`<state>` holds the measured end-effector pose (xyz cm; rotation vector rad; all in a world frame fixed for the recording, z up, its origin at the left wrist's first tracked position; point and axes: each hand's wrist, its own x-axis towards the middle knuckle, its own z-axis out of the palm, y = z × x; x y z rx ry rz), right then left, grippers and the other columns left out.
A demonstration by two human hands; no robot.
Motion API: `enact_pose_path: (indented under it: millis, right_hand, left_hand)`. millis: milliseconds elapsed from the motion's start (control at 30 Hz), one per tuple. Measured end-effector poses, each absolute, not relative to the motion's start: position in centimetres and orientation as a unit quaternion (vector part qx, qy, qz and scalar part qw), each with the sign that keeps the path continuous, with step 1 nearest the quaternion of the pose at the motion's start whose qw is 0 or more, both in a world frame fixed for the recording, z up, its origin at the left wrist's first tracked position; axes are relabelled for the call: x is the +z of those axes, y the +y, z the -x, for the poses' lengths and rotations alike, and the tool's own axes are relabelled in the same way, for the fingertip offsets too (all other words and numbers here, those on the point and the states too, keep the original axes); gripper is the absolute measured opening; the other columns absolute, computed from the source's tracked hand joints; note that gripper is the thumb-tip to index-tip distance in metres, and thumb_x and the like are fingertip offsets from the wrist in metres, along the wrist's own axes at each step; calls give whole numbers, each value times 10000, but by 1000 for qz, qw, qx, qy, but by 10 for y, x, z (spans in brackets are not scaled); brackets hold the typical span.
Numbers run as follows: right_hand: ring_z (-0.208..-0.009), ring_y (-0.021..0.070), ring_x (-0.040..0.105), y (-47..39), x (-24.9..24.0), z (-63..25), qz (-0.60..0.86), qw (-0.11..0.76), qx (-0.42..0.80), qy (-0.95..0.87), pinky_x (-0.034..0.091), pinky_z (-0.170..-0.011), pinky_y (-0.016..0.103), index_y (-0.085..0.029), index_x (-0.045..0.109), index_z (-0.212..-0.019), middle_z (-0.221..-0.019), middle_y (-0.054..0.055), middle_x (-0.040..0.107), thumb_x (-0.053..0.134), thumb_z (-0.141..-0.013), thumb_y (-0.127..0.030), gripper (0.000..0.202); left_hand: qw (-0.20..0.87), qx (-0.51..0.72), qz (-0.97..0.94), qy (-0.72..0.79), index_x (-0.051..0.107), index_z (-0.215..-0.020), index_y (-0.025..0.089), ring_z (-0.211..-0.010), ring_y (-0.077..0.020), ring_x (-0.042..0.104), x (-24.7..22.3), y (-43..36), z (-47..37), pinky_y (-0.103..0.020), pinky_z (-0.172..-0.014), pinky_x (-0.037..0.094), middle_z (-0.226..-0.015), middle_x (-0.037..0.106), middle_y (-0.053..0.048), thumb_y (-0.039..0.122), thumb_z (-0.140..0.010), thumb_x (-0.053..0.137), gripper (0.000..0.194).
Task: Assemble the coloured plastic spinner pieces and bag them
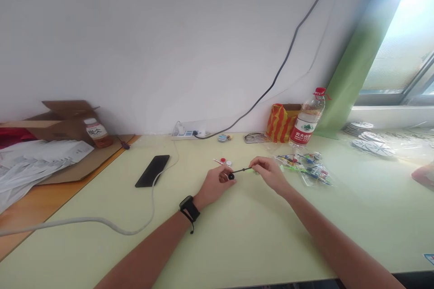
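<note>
Black and thin, the rod (238, 171) spans the gap between two hands just below the centre of the frame, raised slightly above the pale table (217, 257). A small knob shows partway along it. At its left end sits a black wheel-like disc (231, 176); whether the two are joined or merely overlap, I cannot tell. The left hand (216, 186) has thumb and fingers closed around the disc, and the right hand (267, 174) pinches the rod's far end, fingertips together.

For good control, hold both pieces close to where they meet, since so slender a rod would probably bend under a push from its far end. Pressure is best straight along the rod, wrists low, so that a slip drops nothing far.

Just beyond the fingers lie a red round piece (223, 160) and a white round piece (228, 163), small enough to be knocked. Clear packets of coloured parts (318, 174) lie right of centre; a black phone (152, 171) and white cable (101, 220) lie to the left, well apart from the work.
</note>
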<state>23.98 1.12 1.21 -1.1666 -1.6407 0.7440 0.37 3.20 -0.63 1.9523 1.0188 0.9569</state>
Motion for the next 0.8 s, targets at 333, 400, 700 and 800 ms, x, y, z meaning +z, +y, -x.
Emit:
enact_pose_path:
  millis: [333, 400, 700, 800]
  right_hand:
    - [-816, 205, 667, 3, -3, -214, 422, 448, 347, -708, 510, -724, 323, -202, 725, -928, -902, 64, 744, 616, -894, -320, 165]
    - [-834, 211, 679, 3, -3, -214, 419, 453, 346, -707, 524, -750, 333, -207, 725, -934, -913, 65, 747, 617, -898, -326, 165]
    - [-785, 189, 649, 3, 5, -218, 417, 490, 349, -682, 517, -718, 312, -209, 717, -936, -865, 52, 711, 646, -899, -411, 217]
    - [-729, 177, 628, 3, 6, -220, 420, 493, 367, -668, 509, -673, 302, -207, 716, -959, -803, 35, 686, 650, -896, -440, 251]
  left_hand:
    - [510, 406, -692, 311, 738, -989, 156, -791, -176, 686, -2, 24, -12, -294, -750, 557, -935, 736, -77, 386, -813, 784, 293]
    - [511, 407, -690, 312, 745, -1001, 160, -777, -172, 684, -1, 24, -12, -290, -733, 560, -933, 742, -77, 391, -837, 762, 284]
    - [482, 461, -666, 333, 749, -990, 161, -884, -220, 730, -3, 27, -14, -346, -841, 593, -958, 770, -82, 386, -780, 821, 317]
    - [494, 476, -647, 334, 739, -973, 153, -917, -233, 731, -3, 28, -14, -373, -880, 600, -967, 764, -87, 370, -740, 854, 339]
